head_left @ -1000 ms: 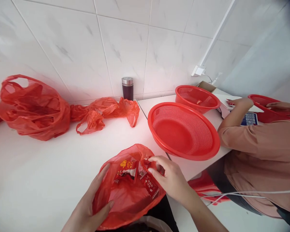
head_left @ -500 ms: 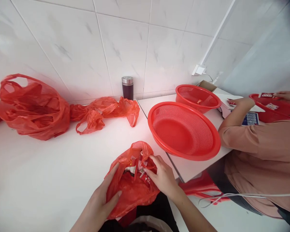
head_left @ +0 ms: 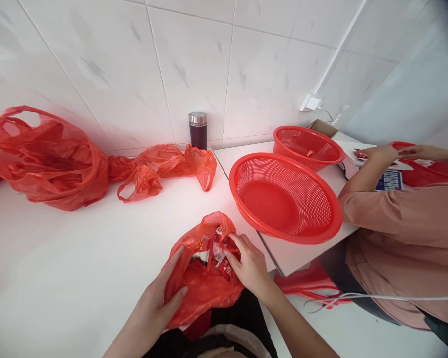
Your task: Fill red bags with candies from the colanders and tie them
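Packets [head_left: 213, 252] inside the small red bag [head_left: 203, 293] show only in part. Crumpled film covers most of them, and their print is too small to read. The bag sits at the near edge of the white tabletop [head_left: 78, 258], its lower part sagging over the edge and out of sight against dark clothing.

The left hand [head_left: 157, 306] comes up from the bottom border with its wrist cut off. Its fingers are spread along the bag's left side and its thumb is pressed into the film, so the plastic is pinched between them. The right hand [head_left: 249, 263] reaches in from the lower right with its fingers curled into the bag's mouth, on the packets. The fingertips are buried in the folds, so I cannot tell whether they grip a packet or only the rim.

A large red basket [head_left: 285, 199] stands just beside the bag to the right. Behind it a co-worker's sleeve [head_left: 395, 219] blocks much of the far tabletop, and that person's hand [head_left: 373, 155] rests near a second basket [head_left: 308, 146].
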